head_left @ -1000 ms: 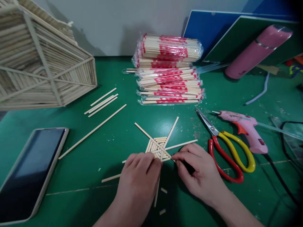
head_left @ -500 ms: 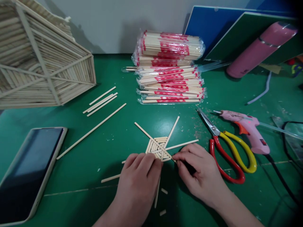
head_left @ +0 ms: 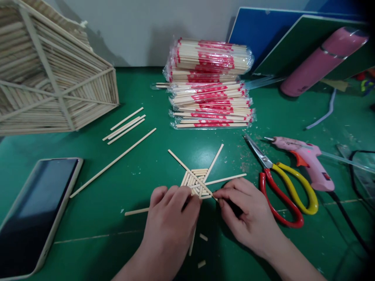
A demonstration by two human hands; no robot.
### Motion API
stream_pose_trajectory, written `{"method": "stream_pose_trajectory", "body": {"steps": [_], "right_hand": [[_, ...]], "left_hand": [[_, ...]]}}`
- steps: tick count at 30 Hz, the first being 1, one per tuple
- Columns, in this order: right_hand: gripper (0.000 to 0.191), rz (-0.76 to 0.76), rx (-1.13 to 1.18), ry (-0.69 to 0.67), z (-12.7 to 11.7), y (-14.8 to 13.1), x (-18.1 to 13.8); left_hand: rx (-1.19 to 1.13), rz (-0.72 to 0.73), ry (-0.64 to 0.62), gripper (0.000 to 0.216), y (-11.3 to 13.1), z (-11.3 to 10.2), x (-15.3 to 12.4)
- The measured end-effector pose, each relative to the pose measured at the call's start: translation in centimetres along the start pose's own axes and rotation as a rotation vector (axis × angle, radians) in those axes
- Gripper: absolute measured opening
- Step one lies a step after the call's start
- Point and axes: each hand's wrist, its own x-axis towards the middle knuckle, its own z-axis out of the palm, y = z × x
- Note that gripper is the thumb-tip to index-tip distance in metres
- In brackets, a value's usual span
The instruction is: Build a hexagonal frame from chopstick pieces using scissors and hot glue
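Observation:
A star-shaped frame of chopsticks (head_left: 195, 178), with shorter pieces laid in nested rows around its middle, lies between my hands. My left hand (head_left: 172, 218) is bent over its near left side, its fingertips hidden beneath. From under that hand a chopstick (head_left: 136, 211) sticks out to the left. My right hand (head_left: 249, 214) pinches the near right end of a diagonal chopstick (head_left: 183, 164) that crosses the top of the frame. Two short cut-off stick pieces (head_left: 203, 237) lie on the green table just in front.
Scissors (head_left: 266, 164) and a pink glue gun (head_left: 304, 154) lie at right, a pink flask (head_left: 319, 64) behind. Wrapped chopstick packs (head_left: 211, 93) are piled at back. Loose sticks (head_left: 125, 127), a phone (head_left: 38, 214) and a stick-built structure (head_left: 58, 74) occupy the left.
The chopstick jutting out left of my left hand has swung away from me, toward the frame, and my left hand has shifted slightly with it. The right hand keeps its pinch, nearly still.

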Motion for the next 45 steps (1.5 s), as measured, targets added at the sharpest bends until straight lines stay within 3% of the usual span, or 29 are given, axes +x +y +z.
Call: {"method": "stream_pose_trajectory", "body": {"steps": [45], "right_hand": [[0.013,-0.01,-0.045,-0.013,-0.1,-0.2,0.3]], "left_hand": [[0.0,0.012,-0.034,0.028,-0.4,-0.2,0.9]]}}
